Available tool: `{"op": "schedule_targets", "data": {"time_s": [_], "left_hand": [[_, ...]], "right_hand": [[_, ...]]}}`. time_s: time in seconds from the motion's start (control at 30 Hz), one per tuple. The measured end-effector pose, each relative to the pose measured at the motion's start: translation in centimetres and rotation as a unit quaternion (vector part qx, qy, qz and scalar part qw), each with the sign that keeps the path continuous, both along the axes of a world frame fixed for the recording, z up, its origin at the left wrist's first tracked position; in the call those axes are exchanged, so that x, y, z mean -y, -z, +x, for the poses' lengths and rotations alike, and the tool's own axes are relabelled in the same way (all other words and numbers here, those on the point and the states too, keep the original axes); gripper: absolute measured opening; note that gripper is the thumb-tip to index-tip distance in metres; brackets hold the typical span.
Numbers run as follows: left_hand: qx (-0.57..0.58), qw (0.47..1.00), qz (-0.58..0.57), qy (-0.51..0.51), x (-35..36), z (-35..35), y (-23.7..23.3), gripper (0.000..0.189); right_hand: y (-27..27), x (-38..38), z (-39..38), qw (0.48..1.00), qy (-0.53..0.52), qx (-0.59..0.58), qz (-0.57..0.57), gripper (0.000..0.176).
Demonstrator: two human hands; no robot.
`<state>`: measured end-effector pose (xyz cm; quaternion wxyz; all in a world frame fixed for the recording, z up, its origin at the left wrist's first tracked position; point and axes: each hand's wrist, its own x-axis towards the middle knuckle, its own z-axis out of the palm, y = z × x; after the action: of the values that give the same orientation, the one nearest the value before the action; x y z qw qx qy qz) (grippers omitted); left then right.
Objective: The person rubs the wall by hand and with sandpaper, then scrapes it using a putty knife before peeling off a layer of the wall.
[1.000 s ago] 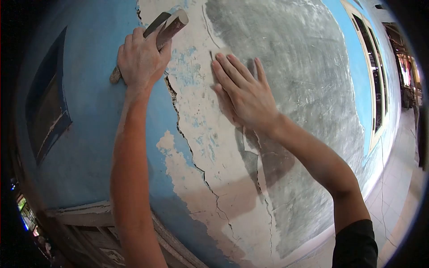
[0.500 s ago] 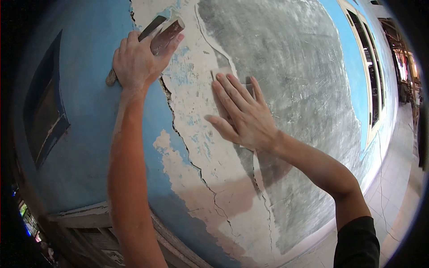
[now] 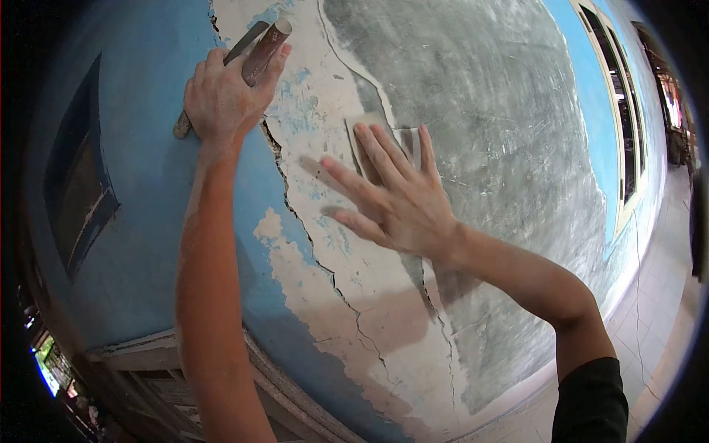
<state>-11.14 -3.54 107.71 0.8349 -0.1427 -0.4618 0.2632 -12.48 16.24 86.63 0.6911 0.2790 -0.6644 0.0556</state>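
A sheet (image 3: 363,123), probably sandpaper, is pressed to the wall (image 3: 502,111) by the open, spread right hand (image 3: 399,207); pressure is best applied evenly. A tool (image 3: 262,46) is gripped in the left hand (image 3: 221,92).

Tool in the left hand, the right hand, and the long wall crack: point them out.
Tool (image 3: 264,46): head view, brown upper end.
Right hand (image 3: 402,210): head view, back of the hand.
Wall crack (image 3: 284,193): head view, upper stretch.

wall (image 3: 140,244) blue/cream/grey, patchy + cracked | tool handle (image 3: 264,49) brn | sleeve (image 3: 591,402) blk
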Motion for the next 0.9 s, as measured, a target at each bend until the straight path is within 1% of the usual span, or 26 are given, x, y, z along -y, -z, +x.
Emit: {"op": "schedule_targets", "data": {"time_s": [0.1,0.17,0.23,0.33,0.43,0.53,0.63,0.7,0.77,0.83,0.87,0.9], "left_hand": [[0.008,1.0,0.005,0.015,-0.6,0.2,0.3,0.057],[0.011,1.0,0.004,0.012,-0.5,0.3,0.2,0.055],[0.026,1.0,0.01,0.011,-0.4,0.2,0.1,0.056],[0.024,1.0,-0.002,0.02,-0.3,0.2,0.2,0.06],[0.015,0.999,-0.014,0.028,0.2,0.0,0.0,0.063],[0.023,0.999,-0.001,0.024,-0.2,0.1,0.0,0.062],[0.056,0.998,0.016,0.031,-0.4,0.4,0.4,0.063],[0.067,0.997,0.019,0.031,-0.4,0.3,0.7,0.064],[0.057,0.998,0.017,0.017,-0.4,0.4,0.6,0.064],[0.016,0.999,-0.02,0.021,0.4,-0.3,-0.1,0.06],[-0.006,0.999,-0.038,0.025,0.3,-0.2,-0.2,0.058],[0.002,0.999,-0.024,0.026,0.2,0.0,-0.3,0.058]], "right_hand": [[-2.8,0.4,-0.1,1.0,-0.017,0.006,-0.02,0.059],[-3.0,0.4,-0.2,0.999,-0.02,0.009,-0.024,0.059],[-1.4,0.7,0.3,1.0,-0.006,0.018,-0.025,0.059],[3.5,0.9,-0.4,1.0,-0.001,0.013,0.002,0.058],[3.6,0.2,-0.4,1.0,0.003,0.018,0.02,0.057],[-0.1,0.5,0.1,1.0,0.019,0.005,-0.001,0.057],[-1.9,1.1,0.9,0.999,-0.022,0.023,-0.023,0.057],[-0.3,1.2,1.1,0.999,-0.001,0.041,-0.014,0.058],[2.8,1.4,1.3,0.998,0.006,0.055,0.0,0.059],[5.7,1.3,0.8,0.998,0.004,0.057,0.02,0.061],[5.7,1.1,0.7,0.998,0.014,0.059,0.026,0.062],[5.2,1.0,0.6,0.998,0.015,0.051,0.023,0.062]]}}
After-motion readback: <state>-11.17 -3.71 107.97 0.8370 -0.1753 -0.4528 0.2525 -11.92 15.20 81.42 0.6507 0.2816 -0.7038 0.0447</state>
